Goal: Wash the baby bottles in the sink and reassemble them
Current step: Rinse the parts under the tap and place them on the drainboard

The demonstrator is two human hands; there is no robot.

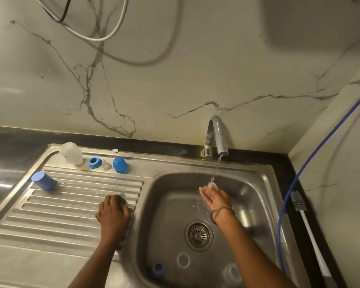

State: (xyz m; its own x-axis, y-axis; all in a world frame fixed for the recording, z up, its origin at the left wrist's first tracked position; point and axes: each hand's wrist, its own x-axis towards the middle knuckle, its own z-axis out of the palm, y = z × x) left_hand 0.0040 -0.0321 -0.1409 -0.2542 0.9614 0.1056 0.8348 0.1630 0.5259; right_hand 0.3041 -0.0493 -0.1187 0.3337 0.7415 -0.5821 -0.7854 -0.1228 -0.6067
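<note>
**Rinsing a small clear part under the tap**

Water (pixel 216 169) runs in a thin stream from the grey curved tap (pixel 218 136) at the far edge of the stainless steel sink (pixel 256 196). The right hand (pixel 215 197) is held under the stream with its fingers straight and together, palm turned left, and a small clear silicone bottle part (pixel 212 185) rests against the fingertips; whether the thumb pinches it cannot be told. A thin metal bangle (pixel 221 213) circles that wrist.

The left hand (pixel 113 213) rests on the ribbed steel draining board (pixel 60 215) just left of the basin, fingers curled under; something clear seems to lie beneath them, but it cannot be made out.

On the near floor of the basin lie 1 blue plastic screw ring (pixel 158 269), 1 clear round disc (pixel 183 260) and 1 clear bottle body (pixel 232 273) on its side.

Along the far rim of the draining board stand a frosted white bottle (pixel 71 153), a blue collar ring (pixel 95 162), a clear teat (pixel 106 165) and a blue domed cap (pixel 120 164). A blue cylindrical cap (pixel 43 180) sits at the left of the board.

On the dark counter to the right lie a white-handled bottle brush (pixel 306 221) and a blue hose (pixel 287 196).
</note>
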